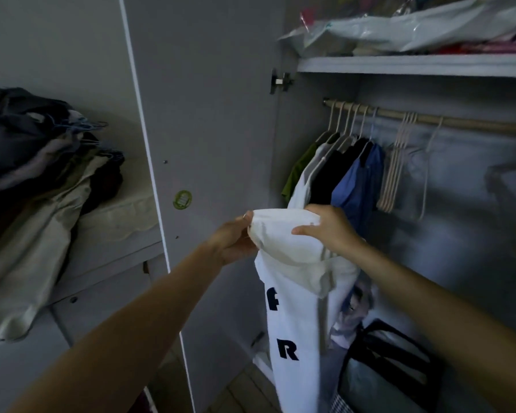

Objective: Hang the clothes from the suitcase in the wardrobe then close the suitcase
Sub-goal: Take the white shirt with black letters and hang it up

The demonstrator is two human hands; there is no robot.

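**Both hands hold a white garment at the open wardrobe**

The left hand grips the upper edge of a white garment, fingers curled round the fabric at its 9 o'clock side. The right hand clasps the same upper edge from 3 o'clock, thumb laid over the front of the cloth and fingers hidden behind it. The garment hangs down between the two forearms, its folded top bunched between the hands; dark block letters run down its front toward 6 o'clock.

Beyond the hands, at 12 to 1 o'clock, a wooden rail crosses the wardrobe. On it hang a green shirt, a white top, a black garment and a blue shirt, packed close together. Just to their 3 o'clock side hang several bare hangers. Above the rail, a shelf carries plastic-wrapped bundles.

At 9 o'clock of the hands stands the open wardrobe door, with a small round green sticker. Farther toward 9 o'clock a pile of clothes on hangers lies heaped on a surface. At 5 o'clock, a dark bag sits on the wardrobe floor.
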